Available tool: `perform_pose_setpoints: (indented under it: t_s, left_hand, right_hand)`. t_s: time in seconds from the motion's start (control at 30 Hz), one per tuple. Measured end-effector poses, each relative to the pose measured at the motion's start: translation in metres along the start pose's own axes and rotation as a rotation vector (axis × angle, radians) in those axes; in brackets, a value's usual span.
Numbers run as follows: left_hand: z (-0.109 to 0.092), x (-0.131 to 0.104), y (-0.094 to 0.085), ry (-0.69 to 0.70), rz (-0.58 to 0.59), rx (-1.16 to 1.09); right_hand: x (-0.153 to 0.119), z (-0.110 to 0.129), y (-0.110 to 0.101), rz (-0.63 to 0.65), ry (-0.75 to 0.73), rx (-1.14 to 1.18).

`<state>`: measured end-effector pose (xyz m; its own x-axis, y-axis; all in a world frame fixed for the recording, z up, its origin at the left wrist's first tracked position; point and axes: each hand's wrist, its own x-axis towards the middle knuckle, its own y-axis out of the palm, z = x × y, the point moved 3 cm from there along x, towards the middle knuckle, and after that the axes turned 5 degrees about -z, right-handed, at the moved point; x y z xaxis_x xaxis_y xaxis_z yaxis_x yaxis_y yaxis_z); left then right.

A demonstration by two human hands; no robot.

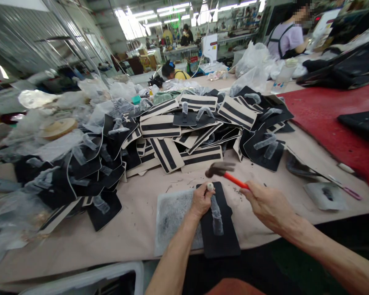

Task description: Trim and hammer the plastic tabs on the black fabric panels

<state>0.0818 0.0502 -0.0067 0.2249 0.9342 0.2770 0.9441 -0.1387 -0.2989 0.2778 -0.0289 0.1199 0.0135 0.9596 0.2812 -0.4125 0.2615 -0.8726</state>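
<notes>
In the head view my right hand (260, 200) is wrapped round the orange handle of a claw hammer (236, 179). The hammer's dark head is raised, a little blurred, close to my left hand (202, 199). My left hand grips an upright punch-like tool with a pale round top (210, 187); its lower end is hidden by my fingers. Under that hand lies a black panel (224, 241) with a plastic-wrapped strap (217, 219) along it. The panel partly overlaps a worn, whitish board (169, 221).
A heap of black panels and cream, black-striped pieces (161, 126) covers the table's far side. At right are a white block (325, 196), pink-handled scissors (352, 193) and a red surface (329, 110). A white bin (138, 272) stands below the front edge. Other people work farther back.
</notes>
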Motion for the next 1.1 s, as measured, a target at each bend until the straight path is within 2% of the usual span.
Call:
perform_pose_setpoints:
  t_s: [0.07, 0.1, 0.23, 0.3, 0.43, 0.5, 0.57, 0.63, 0.7, 0.77, 0.83, 0.93, 1.0, 1.1]
  left_hand:
    - [-0.001, 0.0, 0.0, -0.003, 0.002, -0.012]
    - [-0.001, 0.0, 0.0, -0.008, 0.004, -0.021]
    - [-0.002, 0.001, -0.001, -0.015, 0.017, -0.012]
    - [-0.003, 0.002, -0.002, -0.006, 0.018, -0.012]
    - [-0.003, 0.001, -0.003, -0.001, 0.022, -0.032]
    - [-0.001, 0.001, -0.003, -0.021, 0.028, -0.051]
    - [0.0, 0.0, -0.003, -0.05, 0.031, -0.093]
    - [-0.001, 0.001, -0.003, -0.07, 0.045, -0.125]
    - [-0.003, 0.002, -0.003, -0.076, 0.068, -0.122]
    - [-0.006, 0.004, -0.005, -0.079, 0.094, -0.105]
    - [-0.008, 0.007, -0.007, -0.093, 0.119, -0.101]
    - [-0.006, 0.01, -0.011, -0.127, 0.15, -0.093]
    - [-0.002, 0.009, -0.011, -0.147, 0.143, -0.083]
    - [0.002, 0.006, -0.006, -0.139, 0.063, -0.043]
  right_hand:
    - [-0.001, -0.001, -0.003, -0.126, 0.048, 0.048]
    - [-0.001, -0.001, -0.002, -0.126, 0.049, 0.049]
    - [-0.008, -0.01, 0.016, 0.148, 0.023, -0.016]
    - [-0.014, -0.024, 0.025, 0.183, 0.126, 0.056]
    - [-0.029, -0.066, 0.053, 0.232, 0.443, 0.301]
    - [-0.038, -0.086, 0.07, 0.316, 0.552, 0.29]
    - [-0.041, -0.095, 0.08, 0.306, 0.55, 0.135]
    - [-0.038, -0.087, 0.081, 0.172, 0.412, -0.025]
    - [-0.031, -0.06, 0.082, 0.03, 0.204, -0.007]
    - [-0.025, -0.025, 0.089, 0.044, -0.01, 0.182]
    - [-0.022, 0.006, 0.103, 0.123, -0.133, 0.369]
    - [-0.022, 0.029, 0.13, 0.141, -0.13, 0.476]
    - [-0.025, 0.031, 0.145, 0.096, -0.105, 0.463]
    - [-0.028, 0.027, 0.16, 0.067, -0.098, 0.368]
